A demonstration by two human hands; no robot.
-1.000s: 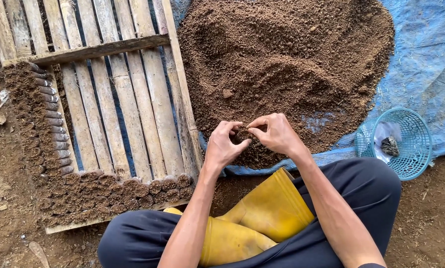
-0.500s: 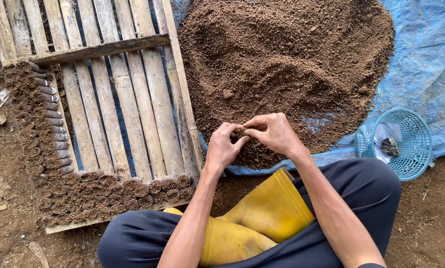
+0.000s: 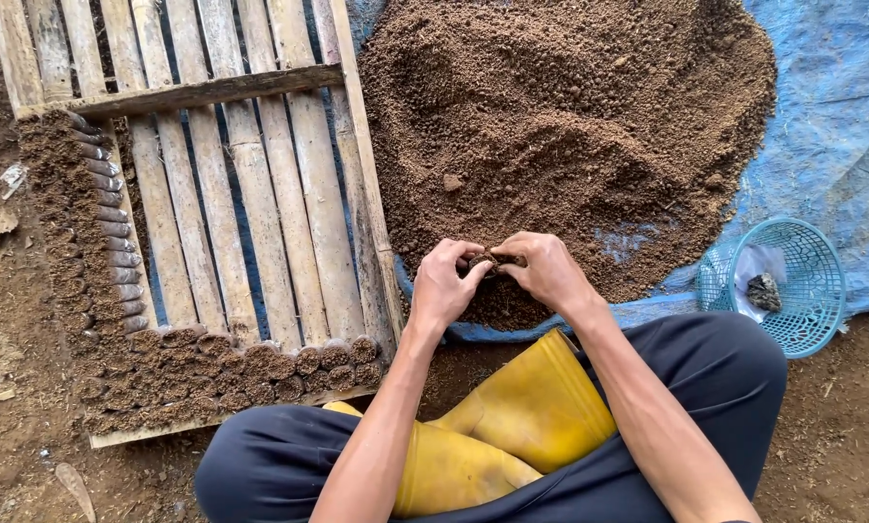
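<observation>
- Our left hand and right hand meet at the centre of the frame, fingers curled in and pinched together on a small soil-filled pouch; little of it shows between the fingertips.
- Both hands are nearly closed, thumbs pressing towards each other; it seems we hold the pouch low so that spilled soil falls back onto the heap.
- The soil heap fills the upper centre and lies on a blue tarp, directly under our hands, within easy reach.
- At the left a bamboo slat rack lies flat, with filled pouches packed in rows along its left and lower edges.
- A teal plastic basket sits at the right edge, holding something pale and something dark.
- Our yellow rubber boots are crossed at the bottom of the frame.
</observation>
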